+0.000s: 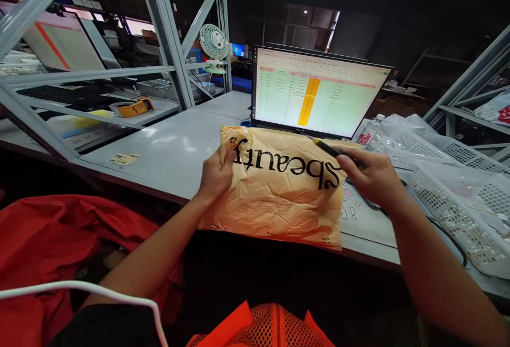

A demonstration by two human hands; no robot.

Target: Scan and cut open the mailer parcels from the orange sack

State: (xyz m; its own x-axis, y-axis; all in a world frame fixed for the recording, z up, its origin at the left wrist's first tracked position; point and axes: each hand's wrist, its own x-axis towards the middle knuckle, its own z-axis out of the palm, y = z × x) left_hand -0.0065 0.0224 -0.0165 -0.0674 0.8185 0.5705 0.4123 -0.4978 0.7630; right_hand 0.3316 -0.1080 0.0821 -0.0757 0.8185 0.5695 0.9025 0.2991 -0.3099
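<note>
A yellow mailer bag (279, 198) with black lettering upside down to me is held up over the table's front edge. My left hand (217, 177) is closed on its upper left side, thumb on the front face. In my right hand (370, 177) is a slim black utility knife (329, 149) with a yellow section near its front. Its thin tip points left, close to the bag's top edge; I cannot tell whether it touches the bag. My right fingers wrap round the handle, beside the bag's upper right corner.
Behind the bag stands a monitor (282, 92) showing a spreadsheet. White perforated baskets (450, 214) and a plastic bottle (370, 130) are at the right. Metal rack posts (163, 33), a small fan (214, 44) and a tape roll (133, 108) lie leftward. A white cable (79, 285) crosses the lower left.
</note>
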